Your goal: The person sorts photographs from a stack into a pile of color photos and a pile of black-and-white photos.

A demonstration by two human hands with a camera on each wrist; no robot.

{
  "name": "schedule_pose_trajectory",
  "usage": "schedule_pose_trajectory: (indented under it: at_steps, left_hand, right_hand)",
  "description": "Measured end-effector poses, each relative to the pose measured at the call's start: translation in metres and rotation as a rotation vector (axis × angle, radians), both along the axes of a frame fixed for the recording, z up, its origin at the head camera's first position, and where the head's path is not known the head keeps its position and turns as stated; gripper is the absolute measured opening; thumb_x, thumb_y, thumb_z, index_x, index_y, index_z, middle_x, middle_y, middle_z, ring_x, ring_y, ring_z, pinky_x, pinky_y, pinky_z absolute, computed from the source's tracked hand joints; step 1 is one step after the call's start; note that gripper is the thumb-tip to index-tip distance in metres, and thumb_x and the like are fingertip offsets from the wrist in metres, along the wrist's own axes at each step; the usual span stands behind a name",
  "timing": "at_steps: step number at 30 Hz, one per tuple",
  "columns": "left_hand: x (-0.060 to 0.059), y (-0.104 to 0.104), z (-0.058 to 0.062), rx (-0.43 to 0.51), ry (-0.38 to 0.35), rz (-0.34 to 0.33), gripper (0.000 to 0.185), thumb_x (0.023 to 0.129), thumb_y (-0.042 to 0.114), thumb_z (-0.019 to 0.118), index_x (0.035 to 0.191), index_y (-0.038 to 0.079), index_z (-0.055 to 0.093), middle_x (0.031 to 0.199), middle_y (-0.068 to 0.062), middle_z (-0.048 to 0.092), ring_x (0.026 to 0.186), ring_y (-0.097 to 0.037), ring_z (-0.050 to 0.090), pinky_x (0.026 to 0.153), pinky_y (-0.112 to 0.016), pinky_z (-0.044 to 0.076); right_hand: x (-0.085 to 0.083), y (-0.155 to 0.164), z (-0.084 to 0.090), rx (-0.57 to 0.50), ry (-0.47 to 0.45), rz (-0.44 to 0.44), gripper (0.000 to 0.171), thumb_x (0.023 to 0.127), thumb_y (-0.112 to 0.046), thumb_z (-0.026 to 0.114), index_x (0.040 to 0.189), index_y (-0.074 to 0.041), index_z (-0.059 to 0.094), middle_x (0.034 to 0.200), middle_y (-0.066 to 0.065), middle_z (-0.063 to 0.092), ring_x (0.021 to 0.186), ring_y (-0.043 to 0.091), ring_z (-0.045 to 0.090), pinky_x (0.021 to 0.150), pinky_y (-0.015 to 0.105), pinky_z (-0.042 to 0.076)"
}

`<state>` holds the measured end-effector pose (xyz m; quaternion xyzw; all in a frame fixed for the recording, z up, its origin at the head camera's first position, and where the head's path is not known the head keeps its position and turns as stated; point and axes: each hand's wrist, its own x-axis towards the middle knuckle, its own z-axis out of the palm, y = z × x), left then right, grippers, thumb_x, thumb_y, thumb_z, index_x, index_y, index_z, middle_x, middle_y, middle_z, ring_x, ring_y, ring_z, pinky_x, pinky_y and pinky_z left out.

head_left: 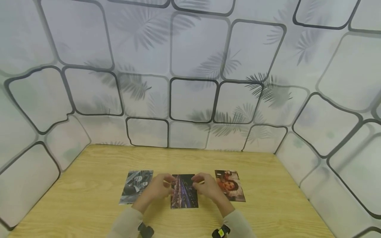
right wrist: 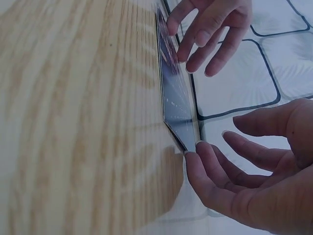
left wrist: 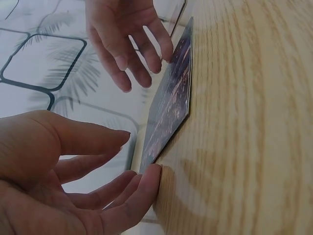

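Nearest to me, two pale sleeves are coming up from the bottom edge, each wrist carrying a small dark band. The left hand (head_left: 156, 189) and the right hand (head_left: 207, 187) are hovering on either side of the middle photo (head_left: 184, 191), a dark night-street print lying flat on the wooden surface (head_left: 89, 205). Both hands are relaxed and loosely spread, gripping nothing. From the left wrist view, the left fingers (left wrist: 146, 186) are touching the surface right at the photo's near corner, and from the right wrist view the right fingers (right wrist: 195, 161) are resting just at its other corner; my guess is they are squaring the print up or feeling for an edge to lift, since it is sitting too flat to pinch.

Left of it a black-and-white photo (head_left: 136, 186) is lying just beside the left hand, and on the right a reddish portrait photo (head_left: 230, 185) is sitting close to the right hand. The three are forming a row with narrow gaps between them, so sideways room is tight.

Beyond the row, bare wood is running back to the patterned wall (head_left: 190, 99).
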<state>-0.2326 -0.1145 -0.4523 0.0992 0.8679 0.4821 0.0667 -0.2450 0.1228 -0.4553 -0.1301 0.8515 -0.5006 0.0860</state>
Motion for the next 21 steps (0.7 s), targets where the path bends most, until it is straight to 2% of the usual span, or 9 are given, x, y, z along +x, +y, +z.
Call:
schedule_pose_trajectory:
  at_steps: [4, 15, 21]
  left_hand:
    - [-0.0009, 0.0003, 0.0002, -0.015, 0.007, -0.002, 0.04, 0.082, -0.002, 0.076, 0.12, 0.0, 0.069, 0.126, -0.018, 0.069, 0.115, -0.041, 0.065, 0.086, -0.049, 0.064]
    - [-0.0016, 0.0, -0.0032, 0.031, -0.009, 0.007, 0.042, 0.081, -0.005, 0.075, 0.122, 0.0, 0.068, 0.128, -0.021, 0.066, 0.117, -0.043, 0.064, 0.075, -0.039, 0.066]
    - [-0.0025, -0.0004, -0.0047, 0.032, 0.007, 0.029, 0.062, 0.079, -0.005, 0.08, 0.137, 0.001, 0.058, 0.138, -0.03, 0.056, 0.114, -0.042, 0.065, 0.078, -0.043, 0.066]
  right_hand:
    - [0.0, 0.0001, 0.0007, -0.014, -0.006, 0.001, 0.03, 0.097, -0.008, 0.065, 0.124, 0.005, 0.066, 0.118, 0.021, 0.068, 0.09, 0.024, 0.073, 0.074, 0.037, 0.065]
    - [-0.0006, -0.0001, -0.0009, -0.005, 0.007, -0.008, 0.028, 0.098, -0.007, 0.065, 0.123, 0.005, 0.066, 0.117, 0.022, 0.068, 0.093, 0.024, 0.073, 0.076, 0.038, 0.066]
    - [0.0002, -0.002, -0.0023, 0.012, 0.01, -0.006, 0.027, 0.098, -0.008, 0.065, 0.122, 0.003, 0.067, 0.117, 0.02, 0.068, 0.093, 0.024, 0.072, 0.075, 0.038, 0.065]
